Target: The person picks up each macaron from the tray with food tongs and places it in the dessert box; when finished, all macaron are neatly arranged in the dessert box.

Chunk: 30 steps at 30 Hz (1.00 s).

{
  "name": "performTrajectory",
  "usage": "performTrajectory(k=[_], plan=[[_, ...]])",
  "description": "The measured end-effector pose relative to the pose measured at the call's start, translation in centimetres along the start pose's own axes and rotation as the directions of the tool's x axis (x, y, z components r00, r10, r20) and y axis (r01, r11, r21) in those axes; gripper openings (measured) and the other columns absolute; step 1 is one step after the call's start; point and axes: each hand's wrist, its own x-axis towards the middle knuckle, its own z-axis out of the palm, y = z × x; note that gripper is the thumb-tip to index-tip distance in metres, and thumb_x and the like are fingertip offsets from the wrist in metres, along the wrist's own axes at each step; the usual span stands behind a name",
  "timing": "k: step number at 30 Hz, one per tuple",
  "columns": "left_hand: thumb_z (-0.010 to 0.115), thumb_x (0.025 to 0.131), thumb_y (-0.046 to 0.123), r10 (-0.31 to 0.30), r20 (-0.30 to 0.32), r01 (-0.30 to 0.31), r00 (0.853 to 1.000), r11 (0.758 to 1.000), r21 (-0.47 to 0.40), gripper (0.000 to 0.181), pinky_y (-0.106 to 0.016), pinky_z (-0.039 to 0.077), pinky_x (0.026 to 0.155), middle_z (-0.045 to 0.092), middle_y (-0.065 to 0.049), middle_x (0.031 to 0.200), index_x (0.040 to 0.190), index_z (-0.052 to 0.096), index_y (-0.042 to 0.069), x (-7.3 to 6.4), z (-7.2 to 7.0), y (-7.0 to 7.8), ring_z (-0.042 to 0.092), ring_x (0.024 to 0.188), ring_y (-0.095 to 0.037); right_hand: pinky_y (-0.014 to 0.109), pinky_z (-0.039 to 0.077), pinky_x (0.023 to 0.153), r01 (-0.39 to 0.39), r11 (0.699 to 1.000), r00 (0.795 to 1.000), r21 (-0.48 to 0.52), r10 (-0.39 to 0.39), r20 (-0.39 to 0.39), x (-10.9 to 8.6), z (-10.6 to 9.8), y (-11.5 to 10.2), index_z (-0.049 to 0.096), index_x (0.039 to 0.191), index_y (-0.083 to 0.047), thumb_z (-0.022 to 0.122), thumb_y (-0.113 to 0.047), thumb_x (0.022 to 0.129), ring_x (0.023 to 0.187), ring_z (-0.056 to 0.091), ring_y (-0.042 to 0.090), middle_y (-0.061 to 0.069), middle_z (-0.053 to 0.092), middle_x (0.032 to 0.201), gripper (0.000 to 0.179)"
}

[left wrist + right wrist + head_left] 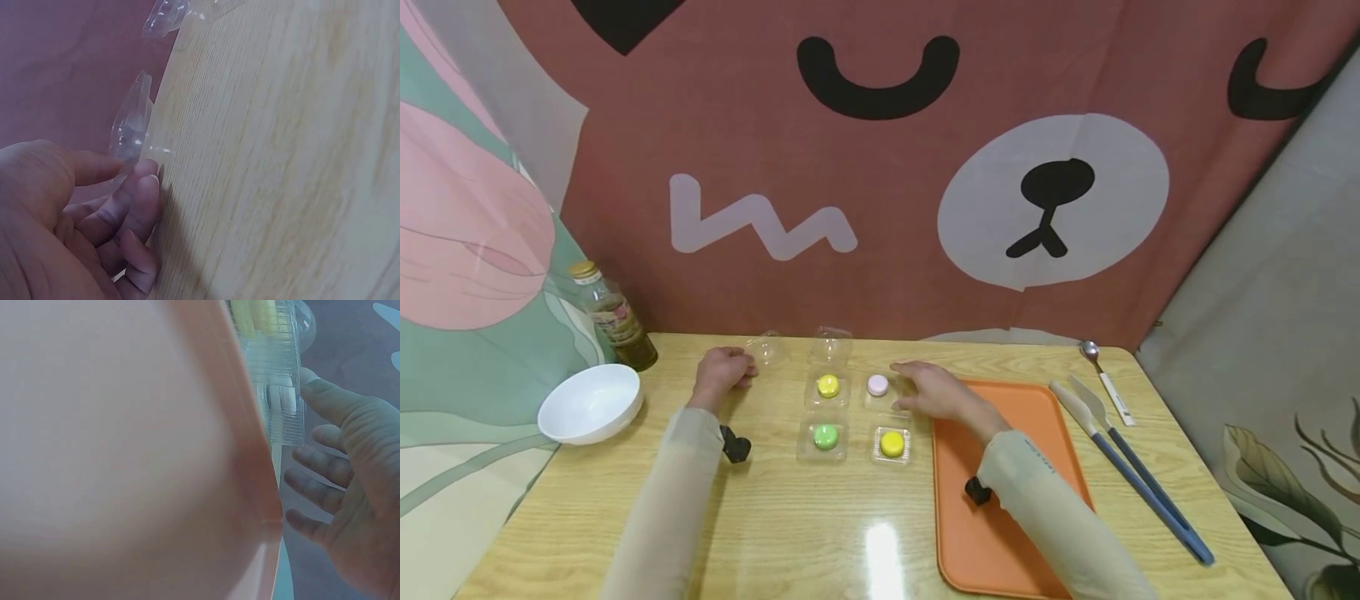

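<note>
My left hand point(724, 377) rests at the back left of the table, its fingers loosely bent. A clear plastic lid point(130, 134) lies just beyond, right at the thumb and fingertips. Over on the right, my right hand point(936, 390) reaches in with fingers apart, beside the clear box holding a pink macaron point(877, 385). Its thumb point(331, 397) is at the box's edge in the right wrist view. Nearby sit a yellow macaron point(828, 386) in a box with its lid point(831, 343) raised, a green macaron point(825, 437) and another yellow macaron point(892, 443), each in a clear box.
Under my right forearm lies an orange tray point(951, 533). Right of it are blue-handled tongs point(1142, 475) and a spoon point(1105, 383). A white bowl point(591, 406) and an oil bottle point(617, 317) stand at the left edge. A printed cloth point(760, 292) hangs behind the table.
</note>
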Motion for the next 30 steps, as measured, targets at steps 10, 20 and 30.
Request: performTrajectory(k=[10, 20, 30], plan=[[0.055, 0.101, 0.018, -0.003, -0.031, 0.000, 1.000, 0.996, -0.094, 0.054, -0.026, 0.061, 0.072, 0.076, -0.006, 0.096, 0.150, 0.045, -0.001, -1.1, -0.2, 0.5, 0.071, 0.070, -0.010, 0.049, 0.038, 0.120, 0.012, 1.000, 1.000, -0.016, -0.012, -0.011, 0.1, 0.1, 0.1, 0.045, 0.153, -0.009, 0.075, -0.040, 0.091, 0.144, 0.046, 0.032, 0.012, 0.050, 0.154, 0.076], [0.057, 0.103, 0.028, 0.080, 0.012, -0.079, 0.997, 0.996, -0.044, 0.050, -0.028, 0.046, 0.056, 0.075, 0.012, 0.081, 0.150, 0.050, 0.014, -2.5, -0.4, 3.9, 0.075, 0.081, -0.021, 0.049, 0.037, 0.120, 0.007, 1.000, 1.000, -0.013, -0.007, 0.002, 0.0, 0.0, 0.3, 0.044, 0.154, -0.010, 0.075, -0.040, 0.092, 0.145, 0.045, 0.032, 0.011, 0.049, 0.156, 0.076], [0.059, 0.102, 0.026, 0.189, 0.069, -0.185, 0.980, 0.981, -0.056, 0.046, -0.026, 0.045, 0.058, 0.077, -0.007, 0.101, 0.146, 0.054, 0.014, -4.8, 2.3, 7.4, 0.072, 0.074, -0.016, 0.049, 0.037, 0.120, 0.005, 1.000, 1.000, -0.022, -0.005, 0.013, 0.0, 0.0, 0.2, 0.044, 0.154, -0.010, 0.074, -0.040, 0.092, 0.145, 0.046, 0.031, 0.010, 0.050, 0.155, 0.075]])
